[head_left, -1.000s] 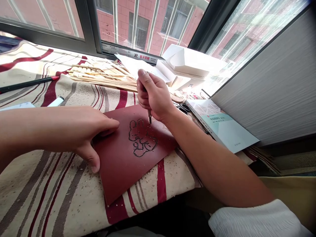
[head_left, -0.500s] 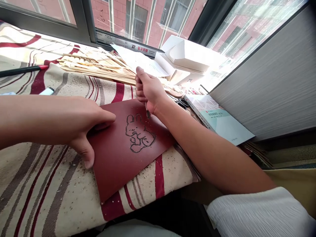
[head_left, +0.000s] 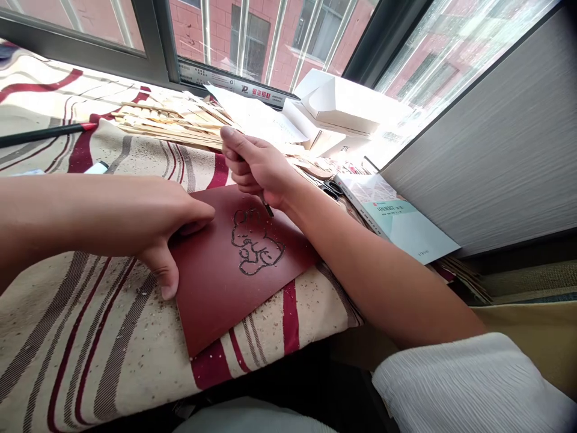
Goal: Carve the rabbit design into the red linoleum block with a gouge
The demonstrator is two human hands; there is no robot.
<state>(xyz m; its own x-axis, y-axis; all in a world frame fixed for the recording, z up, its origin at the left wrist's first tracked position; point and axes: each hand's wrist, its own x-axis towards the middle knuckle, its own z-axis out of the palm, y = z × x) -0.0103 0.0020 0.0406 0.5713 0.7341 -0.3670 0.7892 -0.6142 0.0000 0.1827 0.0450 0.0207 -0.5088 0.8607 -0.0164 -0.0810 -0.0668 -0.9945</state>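
Observation:
A reddish-brown carving board (head_left: 216, 307) lies on the striped cloth, with a cartoon animal outline (head_left: 259, 243) cut into it in dark lines. My left hand (head_left: 175, 225) grips the board's left side, thumb at the edge and the other fingers curled over the top; some fingertips are hidden. In my right hand (head_left: 259, 165), closed in a fist with the thumb up, is a carving gouge (head_left: 269, 209). Only its metal end shows below the fist, near the upper right of the outline. Whether the tip touches the board I cannot tell.
Small shavings dot the striped cloth (head_left: 121, 325). Behind the hands lie thin wood strips (head_left: 166, 123), a white paper (head_left: 256, 114) and a white box (head_left: 342, 114). Black-handled scissors (head_left: 331, 191) and a book (head_left: 401, 222) sit at right. A dark pen (head_left: 45, 134) lies at left.
My right fist has shifted left and tipped over, so the gouge leans more. The left hand keeps its hold on the board. The view has moved slightly.

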